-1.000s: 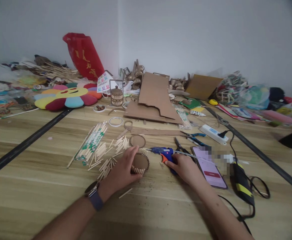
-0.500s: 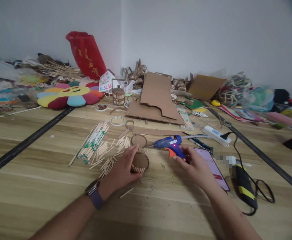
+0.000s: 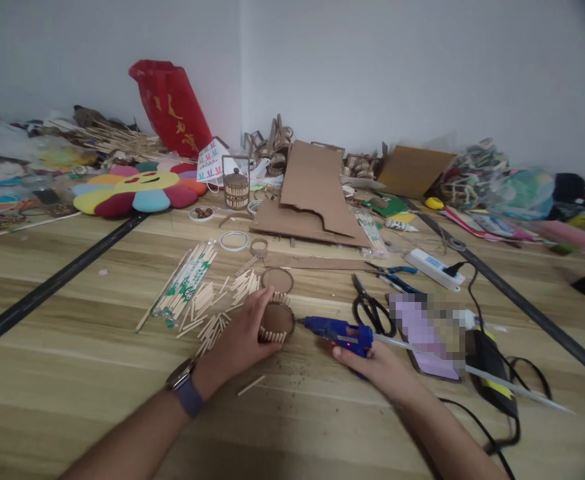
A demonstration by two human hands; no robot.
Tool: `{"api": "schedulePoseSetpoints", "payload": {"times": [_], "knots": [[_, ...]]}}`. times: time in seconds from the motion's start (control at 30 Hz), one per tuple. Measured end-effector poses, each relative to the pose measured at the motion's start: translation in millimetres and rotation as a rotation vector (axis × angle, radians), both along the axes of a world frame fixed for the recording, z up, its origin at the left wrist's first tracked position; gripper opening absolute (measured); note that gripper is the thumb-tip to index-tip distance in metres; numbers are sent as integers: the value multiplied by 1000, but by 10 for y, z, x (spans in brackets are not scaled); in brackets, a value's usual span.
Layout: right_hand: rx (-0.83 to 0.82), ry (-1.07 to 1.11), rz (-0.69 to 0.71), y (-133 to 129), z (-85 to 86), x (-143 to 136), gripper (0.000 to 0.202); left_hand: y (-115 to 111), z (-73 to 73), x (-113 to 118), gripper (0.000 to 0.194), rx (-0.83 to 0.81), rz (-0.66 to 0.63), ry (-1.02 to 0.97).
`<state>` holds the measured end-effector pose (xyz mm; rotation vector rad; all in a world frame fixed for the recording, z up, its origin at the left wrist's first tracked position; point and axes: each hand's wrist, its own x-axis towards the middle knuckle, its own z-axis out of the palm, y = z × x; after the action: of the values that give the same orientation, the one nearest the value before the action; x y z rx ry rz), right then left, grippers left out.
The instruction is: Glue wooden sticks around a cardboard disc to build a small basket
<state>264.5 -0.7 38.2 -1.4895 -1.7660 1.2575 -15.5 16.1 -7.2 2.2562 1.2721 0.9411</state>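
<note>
My left hand (image 3: 245, 333) holds a round cardboard piece (image 3: 278, 319) edged with short wooden sticks, thumb at its near side and fingers at its far side. In my right hand (image 3: 367, 363) is a blue glue gun (image 3: 339, 332) with a lit red light. Its nozzle points left and is at the right edge of the round piece; whether they touch I cannot tell. Just behind lies a cardboard disc (image 3: 277, 280). Loose short sticks (image 3: 215, 330) are scattered left of my left hand, beside a packet of sticks (image 3: 187, 283).
Black scissors (image 3: 371, 308), pliers (image 3: 395, 269), a phone (image 3: 425, 333) and a white power strip (image 3: 433, 268) lie at the right. Cardboard sheets (image 3: 312, 190) and a small lidded stick basket (image 3: 237, 189) stand behind. A flower cushion (image 3: 145, 190) is at the back left.
The glue gun has come down and nearer the round piece, now pointing level to the left with its glue stick trailing right. The scissors have come into view. My left hand has barely moved.
</note>
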Motion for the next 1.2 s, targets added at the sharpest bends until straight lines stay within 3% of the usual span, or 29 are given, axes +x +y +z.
{"api": "schedulePoseSetpoints", "payload": {"times": [0.3, 0.57, 1.2], "knots": [[83, -141, 168, -24, -103, -6, 49, -2, -35, -7, 109, 10, 16, -22], [236, -222, 164, -88, -46, -111, 37, -14, -12, -12, 107, -4, 18, -5], [267, -249, 155, -99, -88, -148, 41, -5, -20, -12, 106, -12, 23, -7]]}}
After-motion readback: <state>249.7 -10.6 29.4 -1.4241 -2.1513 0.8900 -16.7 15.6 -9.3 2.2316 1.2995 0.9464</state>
